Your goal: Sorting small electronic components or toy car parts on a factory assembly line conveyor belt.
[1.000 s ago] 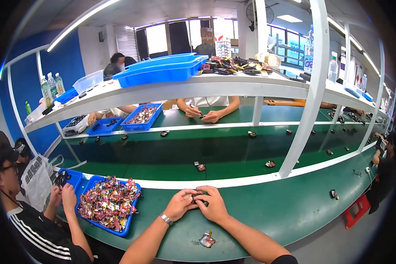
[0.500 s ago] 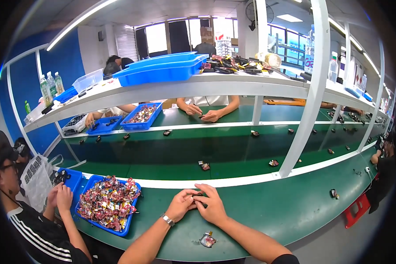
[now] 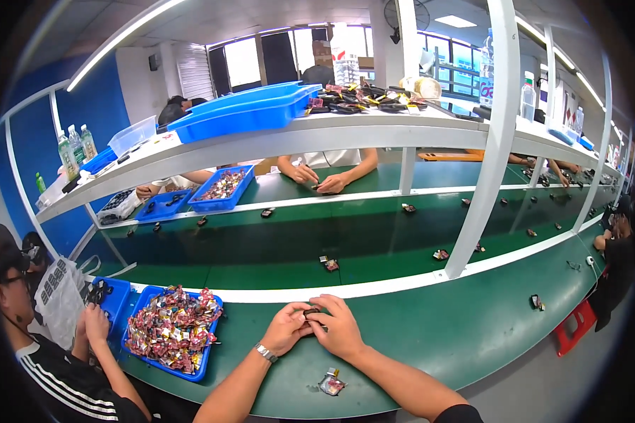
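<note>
Both my hands meet above the green table (image 3: pixel 402 324), fingers curled round a small black piece (image 3: pixel 310 313) that shows only in part. My left hand (image 3: pixel 286 329), with a metal watch at its wrist, grips it from the left. From the other side my right hand (image 3: pixel 339 330) presses on it with thumb and fingers. Nearer to me on the table lies a small electronic part (image 3: pixel 331 383) with reddish and silvery surfaces and a yellow tab. To the left of my hands stands a blue tray (image 3: pixel 203 361) heaped with similar small reddish parts.
A white rail (image 3: pixel 360 290) and upright post (image 3: pixel 483 162) separate my table from a dark green belt (image 3: pixel 275 240) carrying scattered small parts. Overhead runs a white shelf (image 3: pixel 261 144) with blue trays. A co-worker (image 3: pixel 63 374) sits at the left; others work opposite and at far right.
My hands stay together on the black piece, with slight finger movement. The whole view has shifted a little. At the left, the co-worker's hands have moved lower.
</note>
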The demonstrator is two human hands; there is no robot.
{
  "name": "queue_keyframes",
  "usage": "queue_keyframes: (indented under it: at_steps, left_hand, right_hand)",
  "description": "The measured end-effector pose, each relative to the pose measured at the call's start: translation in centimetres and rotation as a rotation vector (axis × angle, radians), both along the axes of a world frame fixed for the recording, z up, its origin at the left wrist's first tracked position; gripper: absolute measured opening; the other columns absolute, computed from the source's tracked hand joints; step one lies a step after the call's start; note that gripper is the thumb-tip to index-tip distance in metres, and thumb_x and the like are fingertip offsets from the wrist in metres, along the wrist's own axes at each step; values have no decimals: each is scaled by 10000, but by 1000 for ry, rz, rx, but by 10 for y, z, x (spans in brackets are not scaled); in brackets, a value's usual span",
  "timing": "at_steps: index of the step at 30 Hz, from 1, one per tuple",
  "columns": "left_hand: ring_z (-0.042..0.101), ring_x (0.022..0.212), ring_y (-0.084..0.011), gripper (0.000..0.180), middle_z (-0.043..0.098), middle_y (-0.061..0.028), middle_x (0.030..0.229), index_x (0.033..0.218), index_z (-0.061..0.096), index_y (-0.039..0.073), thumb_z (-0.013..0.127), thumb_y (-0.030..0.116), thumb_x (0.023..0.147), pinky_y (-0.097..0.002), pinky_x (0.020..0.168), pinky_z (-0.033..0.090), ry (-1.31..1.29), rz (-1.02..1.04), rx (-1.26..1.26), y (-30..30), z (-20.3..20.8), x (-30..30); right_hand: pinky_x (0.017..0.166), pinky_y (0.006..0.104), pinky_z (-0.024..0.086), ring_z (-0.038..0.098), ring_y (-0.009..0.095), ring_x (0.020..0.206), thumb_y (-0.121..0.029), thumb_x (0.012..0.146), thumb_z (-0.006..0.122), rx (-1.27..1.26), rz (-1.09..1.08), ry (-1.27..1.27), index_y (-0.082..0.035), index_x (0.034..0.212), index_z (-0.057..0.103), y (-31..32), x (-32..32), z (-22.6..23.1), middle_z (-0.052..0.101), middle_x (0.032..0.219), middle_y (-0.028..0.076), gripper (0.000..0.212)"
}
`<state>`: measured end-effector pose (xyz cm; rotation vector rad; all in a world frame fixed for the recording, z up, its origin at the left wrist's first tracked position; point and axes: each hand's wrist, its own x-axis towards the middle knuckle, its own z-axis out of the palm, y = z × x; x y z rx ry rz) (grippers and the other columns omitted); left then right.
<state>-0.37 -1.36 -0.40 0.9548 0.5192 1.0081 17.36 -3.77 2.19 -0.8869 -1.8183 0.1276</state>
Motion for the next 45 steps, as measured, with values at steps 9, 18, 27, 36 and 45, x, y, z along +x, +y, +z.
queue_keyframes:
  at_steps: [9,18,27,36,45]
  left_hand:
    - [593,1134,-230,237,572,-140,1265,1194,498,29,548,99,973,-402,975,513,14,22,26,-3,2,4]
    - [597,1108,-216,269,593,-126,1195,1233,473,21,524,90,978,-412,991,500,61,95,4,-4,4,9]
    - [594,1131,-212,276,588,-127,1219,1268,449,11,447,53,995,-391,993,509,93,62,-36,-6,12,10]
    - [595,1124,-218,291,595,-118,1209,1250,464,24,530,97,975,-420,986,508,80,60,-33,-4,7,8]
    - [605,1089,-206,281,598,-103,1163,1247,460,20,513,83,978,-413,974,521,124,70,-26,-7,8,12]
  right_hand:
    - [965,409,462,531,312,1155,-41,751,693,-114,18,80,-45,927,706,-1,-4,-6,615,1189,93,177]
    - [944,392,476,543,302,1141,-46,782,695,-128,54,59,-66,973,700,5,0,-4,600,1197,101,192]
    - [727,322,566,641,247,888,1,756,723,-19,5,9,-59,953,694,8,2,-6,603,1020,87,207]
    - [727,324,578,659,234,843,-21,773,733,-4,-25,-36,-46,943,701,6,0,-3,602,1010,90,174]
    - [701,327,562,641,235,839,-27,756,745,22,-90,-16,-42,897,709,6,-3,-8,620,969,86,147]
